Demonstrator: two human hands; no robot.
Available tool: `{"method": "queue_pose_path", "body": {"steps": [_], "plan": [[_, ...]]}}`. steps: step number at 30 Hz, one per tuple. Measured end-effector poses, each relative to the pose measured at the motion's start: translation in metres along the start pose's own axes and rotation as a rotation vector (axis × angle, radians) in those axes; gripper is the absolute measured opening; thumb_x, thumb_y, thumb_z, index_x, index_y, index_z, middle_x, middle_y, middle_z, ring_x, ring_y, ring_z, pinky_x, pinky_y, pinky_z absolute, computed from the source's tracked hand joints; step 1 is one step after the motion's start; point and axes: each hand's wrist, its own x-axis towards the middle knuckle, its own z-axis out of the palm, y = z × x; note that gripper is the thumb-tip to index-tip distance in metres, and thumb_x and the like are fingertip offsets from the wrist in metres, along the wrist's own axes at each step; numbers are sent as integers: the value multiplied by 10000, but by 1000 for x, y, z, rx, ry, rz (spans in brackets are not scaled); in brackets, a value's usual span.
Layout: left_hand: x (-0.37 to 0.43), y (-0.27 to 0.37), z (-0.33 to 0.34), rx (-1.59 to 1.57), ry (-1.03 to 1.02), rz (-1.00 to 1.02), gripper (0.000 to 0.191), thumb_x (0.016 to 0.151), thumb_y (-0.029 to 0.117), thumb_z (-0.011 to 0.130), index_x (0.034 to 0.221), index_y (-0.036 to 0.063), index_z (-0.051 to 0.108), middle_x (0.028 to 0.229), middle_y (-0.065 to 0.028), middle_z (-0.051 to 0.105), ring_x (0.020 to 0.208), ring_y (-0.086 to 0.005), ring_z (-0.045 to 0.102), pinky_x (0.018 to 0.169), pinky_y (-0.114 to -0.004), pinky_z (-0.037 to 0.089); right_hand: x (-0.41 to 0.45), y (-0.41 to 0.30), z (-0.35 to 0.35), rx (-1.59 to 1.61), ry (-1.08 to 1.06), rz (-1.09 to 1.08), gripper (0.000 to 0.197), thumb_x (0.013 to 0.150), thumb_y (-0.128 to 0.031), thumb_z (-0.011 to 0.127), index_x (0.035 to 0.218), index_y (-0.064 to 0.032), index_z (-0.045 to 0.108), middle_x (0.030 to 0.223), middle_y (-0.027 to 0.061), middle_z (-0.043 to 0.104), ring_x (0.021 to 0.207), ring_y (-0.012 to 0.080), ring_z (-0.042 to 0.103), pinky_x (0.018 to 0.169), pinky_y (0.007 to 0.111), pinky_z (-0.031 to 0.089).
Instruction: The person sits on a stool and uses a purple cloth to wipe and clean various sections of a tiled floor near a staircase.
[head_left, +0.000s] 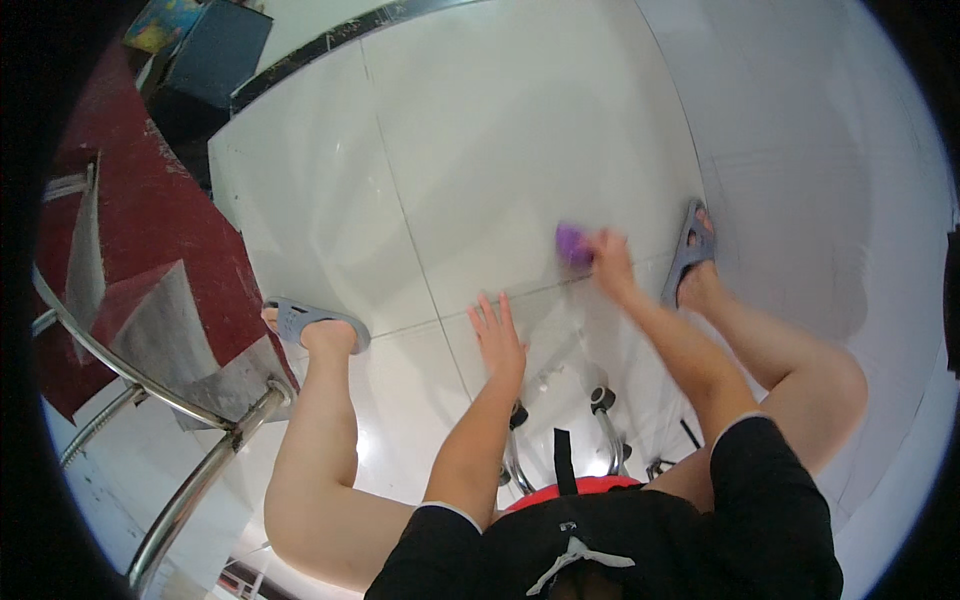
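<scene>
My right hand (613, 262) grips a small purple object (573, 245) over the white tiled floor (510, 172). Motion blur and my fingers hide its exact shape, so I cannot tell if it is a brush or a cloth. To the left, my left hand (498, 334) is empty, with its fingers spread above the tiles near a grout line. Whether its palm touches the floor, I cannot tell. Both forearms reach forward between my bent knees.
Grey slippers, left (319, 322) and right (688, 247), flank my hands. A wheeled seat's chrome legs and casters (602, 399) stand beneath me. Metal tube railing (187, 510) and a dark red surface (150, 217) are at left. A dark box (217, 56) stands upper left; a pale wall (795, 172) rises at right.
</scene>
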Motion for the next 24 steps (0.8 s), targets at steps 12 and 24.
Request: {"method": "queue_pose_path", "body": {"steps": [12,24], "plan": [[41,28,-7,-7,-7,-39,1017,584,187,819,1412,189,229,1478,-153,133,1339,-407,142,1005,-410,376,-101,-53,57,-154,-69,136,279,783,-136,535,1006,-273,634,1079,30,510,1028,249,443,803,422,366],[-28,-14,22,-375,311,214,504,798,108,588,1252,-39,423,1292,-226,432,1255,-343,357,1024,-401,307,-150,-117,45,624,230,736,367,707,17,491,992,-147,653,976,145,535,983,338,499,866,412,410]]}}
